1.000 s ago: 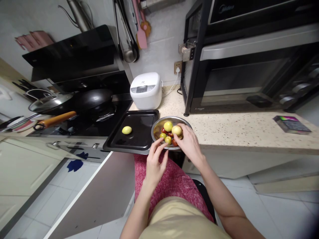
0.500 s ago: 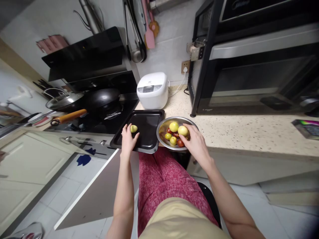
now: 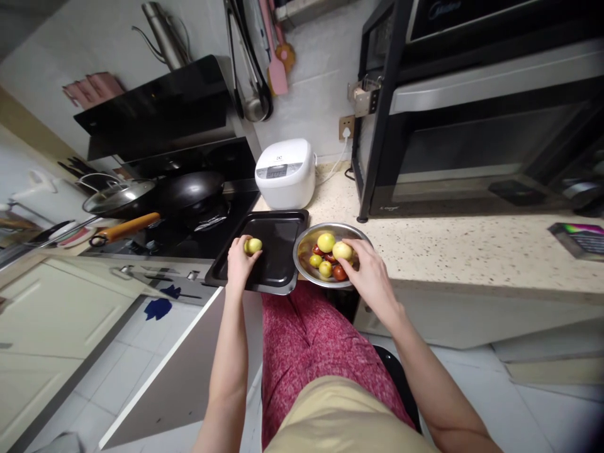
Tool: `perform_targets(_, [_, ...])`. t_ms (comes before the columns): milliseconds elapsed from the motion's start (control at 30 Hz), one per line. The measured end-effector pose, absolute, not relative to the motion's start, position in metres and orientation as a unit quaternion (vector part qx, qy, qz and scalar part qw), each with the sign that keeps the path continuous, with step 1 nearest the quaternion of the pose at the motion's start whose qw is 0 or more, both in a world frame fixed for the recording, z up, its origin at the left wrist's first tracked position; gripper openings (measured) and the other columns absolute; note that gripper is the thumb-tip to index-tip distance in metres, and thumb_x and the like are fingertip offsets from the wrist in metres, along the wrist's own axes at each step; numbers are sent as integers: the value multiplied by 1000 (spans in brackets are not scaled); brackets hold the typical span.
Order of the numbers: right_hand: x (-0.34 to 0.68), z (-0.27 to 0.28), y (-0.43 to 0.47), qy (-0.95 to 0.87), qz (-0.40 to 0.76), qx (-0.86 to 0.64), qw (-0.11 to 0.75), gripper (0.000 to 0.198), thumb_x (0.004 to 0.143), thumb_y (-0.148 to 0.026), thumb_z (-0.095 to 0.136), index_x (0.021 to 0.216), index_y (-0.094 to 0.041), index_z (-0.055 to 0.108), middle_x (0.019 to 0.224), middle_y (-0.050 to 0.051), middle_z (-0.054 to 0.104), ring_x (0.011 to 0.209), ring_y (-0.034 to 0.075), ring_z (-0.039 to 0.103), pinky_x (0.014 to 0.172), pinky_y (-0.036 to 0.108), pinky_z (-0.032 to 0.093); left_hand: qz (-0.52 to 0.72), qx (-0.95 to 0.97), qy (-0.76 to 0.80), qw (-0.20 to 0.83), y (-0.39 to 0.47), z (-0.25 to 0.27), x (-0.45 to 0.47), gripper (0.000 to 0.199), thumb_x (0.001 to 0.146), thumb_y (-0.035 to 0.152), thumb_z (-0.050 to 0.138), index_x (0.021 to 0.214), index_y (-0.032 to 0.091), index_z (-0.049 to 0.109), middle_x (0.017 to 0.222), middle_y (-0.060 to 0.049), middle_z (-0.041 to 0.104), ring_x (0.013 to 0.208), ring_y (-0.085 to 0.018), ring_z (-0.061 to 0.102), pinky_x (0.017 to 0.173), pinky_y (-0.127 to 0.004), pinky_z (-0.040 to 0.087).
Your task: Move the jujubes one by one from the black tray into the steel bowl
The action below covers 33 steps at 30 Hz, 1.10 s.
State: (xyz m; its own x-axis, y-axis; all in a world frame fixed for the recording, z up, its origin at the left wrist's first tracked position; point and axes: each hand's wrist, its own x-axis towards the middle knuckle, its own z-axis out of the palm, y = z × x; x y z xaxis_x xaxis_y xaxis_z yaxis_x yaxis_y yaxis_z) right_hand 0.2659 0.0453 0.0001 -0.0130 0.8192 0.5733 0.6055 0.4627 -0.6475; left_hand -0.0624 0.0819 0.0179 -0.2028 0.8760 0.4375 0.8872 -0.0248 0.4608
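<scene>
Around us: white rice cooker (image 3: pixel 285 179) on the table (image 3: pixel 448 245), close behind the black tray (image 3: pixel 278 242). It crowds the tray's far edge. Steel bowl (image 3: pixel 304 251) is immediately right of the tray; can't tell if the rims touch. Black oven (image 3: pixel 472 154) takes the back right, its lead-in corner marked by a rack leg (image 3: pixel 363 189). Small dark box (image 3: pixel 579 240) well apart, far right. Stove side, left: wok (image 3: pixel 189 192) and lidded pan (image 3: pixel 120 196), with an orange-brown handle (image 3: pixel 127 229) angled toward us. Pink spatula (image 3: pixel 277 75) hangs on the wall.

Our left hand (image 3: pixel 240 259) is over the tray's left part, fingers and thumb gripping 1 yellow-green fruit (image 3: pixel 255 245). Can't tell if it's clear of the tray surface. Forearm runs up nearly straight.

Our right hand (image 3: pixel 370 274) reaches over the bowl's right rim, forearm slanting in from lower right. Thumb and fingers grip 1 pale yellow fruit (image 3: pixel 342 251) above the bowl. Inside the bowl we see 1 big yellow fruit (image 3: pixel 326 242), 2 small green-yellow ones and several red ones.
</scene>
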Motion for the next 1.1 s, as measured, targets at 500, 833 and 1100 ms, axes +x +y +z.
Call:
perform_targets(500, [267, 0, 41, -700, 121, -501, 495, 32, 94, -22, 54, 123, -20, 66, 127, 13, 70, 121, 31, 66, 108, 51, 53, -420, -779, -447, -130, 45, 24, 79, 39, 81, 33, 87, 112, 19, 67, 109, -8, 73, 98, -24, 70, 90, -37, 56])
perform_targets(833, [268, -3, 44, -696, 114, -510, 493, 35, 96, -25, 53, 128, -22, 64, 131, 13, 69, 124, 31, 66, 109, 54, 52, -393, -782, -471, -112, 44, 20, 80, 41, 84, 32, 85, 118, 21, 65, 115, -9, 70, 104, -26, 70, 92, -39, 57])
perform_targets(1100, [269, -3, 43, -698, 117, -504, 496, 35, 96, -28, 54, 129, -22, 64, 131, 13, 69, 123, 31, 66, 109, 54, 52, -411, -770, -471, -130, 36, 24, 77, 43, 84, 30, 84, 122, 23, 65, 121, -9, 70, 110, -26, 69, 97, -40, 57])
